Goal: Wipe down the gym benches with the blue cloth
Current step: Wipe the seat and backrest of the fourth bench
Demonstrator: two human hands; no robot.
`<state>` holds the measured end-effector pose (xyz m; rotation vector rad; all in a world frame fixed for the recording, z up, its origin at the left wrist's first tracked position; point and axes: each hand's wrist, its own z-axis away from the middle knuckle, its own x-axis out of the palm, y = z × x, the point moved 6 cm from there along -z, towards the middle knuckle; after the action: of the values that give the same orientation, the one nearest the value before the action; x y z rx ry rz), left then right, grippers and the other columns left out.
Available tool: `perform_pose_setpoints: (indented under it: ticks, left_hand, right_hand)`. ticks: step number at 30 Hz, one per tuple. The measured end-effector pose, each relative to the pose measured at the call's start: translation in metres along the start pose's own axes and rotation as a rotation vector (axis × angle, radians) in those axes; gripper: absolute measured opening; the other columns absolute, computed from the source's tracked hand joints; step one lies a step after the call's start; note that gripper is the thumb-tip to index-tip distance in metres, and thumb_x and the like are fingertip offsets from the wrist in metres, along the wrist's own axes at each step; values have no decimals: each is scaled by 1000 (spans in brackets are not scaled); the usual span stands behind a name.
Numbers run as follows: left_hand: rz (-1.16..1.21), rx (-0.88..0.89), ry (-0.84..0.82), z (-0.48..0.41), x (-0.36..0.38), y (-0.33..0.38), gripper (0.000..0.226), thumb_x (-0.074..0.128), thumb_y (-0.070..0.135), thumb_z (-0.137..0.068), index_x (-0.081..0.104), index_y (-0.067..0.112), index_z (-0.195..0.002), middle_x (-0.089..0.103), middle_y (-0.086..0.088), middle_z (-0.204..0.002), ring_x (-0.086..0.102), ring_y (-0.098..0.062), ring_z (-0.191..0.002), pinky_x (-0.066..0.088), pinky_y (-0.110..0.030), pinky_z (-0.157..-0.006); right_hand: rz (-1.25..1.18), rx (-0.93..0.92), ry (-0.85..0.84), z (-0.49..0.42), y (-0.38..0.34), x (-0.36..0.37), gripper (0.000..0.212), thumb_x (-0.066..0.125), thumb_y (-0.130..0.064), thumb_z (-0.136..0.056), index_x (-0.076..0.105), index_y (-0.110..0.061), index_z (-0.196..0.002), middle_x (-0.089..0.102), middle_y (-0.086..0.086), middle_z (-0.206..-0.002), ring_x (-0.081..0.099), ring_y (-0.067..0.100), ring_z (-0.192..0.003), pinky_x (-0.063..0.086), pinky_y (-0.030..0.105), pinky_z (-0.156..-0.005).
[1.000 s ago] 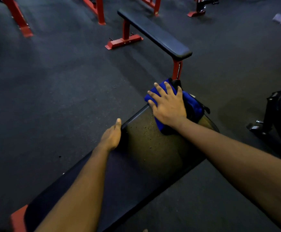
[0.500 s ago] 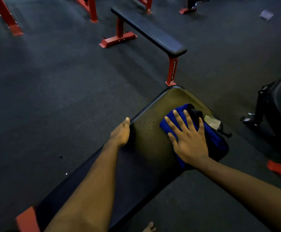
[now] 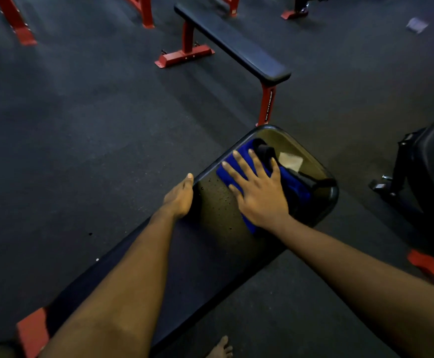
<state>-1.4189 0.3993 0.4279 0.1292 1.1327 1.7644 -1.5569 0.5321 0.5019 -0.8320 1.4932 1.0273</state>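
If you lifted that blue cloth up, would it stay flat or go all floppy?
Probably floppy: the blue cloth lies bunched in folds under the flat right hand. Likely light too, being thin fabric. Pushed, it should slide easily, since the bench pad looks smooth and speckled with droplets.

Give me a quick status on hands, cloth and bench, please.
Right hand flat on blue cloth, far end of bench. Left hand at bench's left edge. Dark item beside cloth.

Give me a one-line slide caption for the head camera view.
Right hand presses the blue cloth flat on the near bench pad while the left hand rests at its edge.
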Motion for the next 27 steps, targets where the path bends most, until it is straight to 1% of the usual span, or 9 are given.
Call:
perform_pose_setpoints:
  ticks: [2, 5, 8, 12, 16, 18, 21, 23, 27]
  left_hand:
    - [-5, 8, -5, 4, 0, 1, 60, 15, 56, -103, 25, 26, -154, 24, -7, -161, 19, -28, -148, 15, -47, -121]
    - [-3, 20, -9, 9, -2, 2, 60, 14, 56, -103, 23, 26, -155, 22, -7, -161, 17, -28, -149, 12, -49, -121]
    - [0, 27, -29, 11, -2, 3, 59, 14, 54, -104, 23, 25, -155, 22, -8, -161, 18, -28, -149, 13, -48, -121]
    - [41, 11, -41, 3, -3, -2, 60, 16, 58, -102, 25, 27, -154, 23, -8, -161, 20, -29, -148, 16, -49, -121]
    - [87, -32, -64, -6, -5, -16, 69, 15, 66, -98, 30, 27, -153, 27, -11, -159, 25, -30, -146, 20, -52, -119]
    - [98, -48, -32, -9, -10, -32, 72, 14, 68, -96, 33, 26, -152, 30, -11, -158, 28, -30, -145, 22, -53, -118]
    - [117, -85, 9, -8, -17, -59, 73, 12, 68, -96, 37, 24, -150, 33, -11, -156, 32, -29, -143, 24, -52, -117]
    - [110, -73, 32, -7, -18, -65, 71, 13, 65, -98, 38, 23, -149, 35, -11, -155, 34, -29, -141, 25, -49, -116]
    - [88, -60, 107, -6, -16, -64, 68, 15, 62, -100, 45, 22, -146, 43, -13, -150, 40, -29, -137, 29, -45, -113]
  right_hand:
    - [0, 28, -1, 41, 1, 3, 58, 30, -49, -104, 12, -39, -158, 2, -8, -167, -3, 21, -154, 7, 59, -118]
    - [1, 59, -31, 90, 1, 11, 59, 32, -50, -103, 11, -39, -158, 2, -9, -167, -2, 20, -154, 9, 58, -119]
    - [-12, 99, -58, 104, 0, 14, 58, 31, -51, -103, 13, -41, -157, 4, -10, -167, 0, 18, -154, 8, 56, -119]
    - [-33, 121, -26, 50, 6, 4, 53, 26, -50, -104, 16, -42, -156, 9, -11, -166, 1, 17, -154, 7, 56, -118]
    - [-27, 169, -7, -36, 3, -4, 52, 22, -51, -104, 23, -40, -155, 16, -8, -165, 6, 21, -153, 8, 58, -118]
    - [-10, 166, -28, -62, -12, -1, 53, 21, -51, -103, 29, -37, -153, 20, -5, -164, 7, 23, -153, 7, 60, -118]
    - [-11, 103, -37, -64, -35, 5, 52, 25, -47, -103, 34, -33, -152, 23, -4, -164, 10, 25, -153, 7, 60, -118]
    - [-11, 23, -24, -52, -52, 9, 52, 27, -46, -103, 32, -33, -153, 22, -4, -164, 10, 25, -153, 9, 59, -118]
    - [-42, -72, -9, -9, -77, 22, 54, 31, -44, -102, 26, -34, -155, 20, -5, -165, 12, 23, -152, 9, 55, -118]
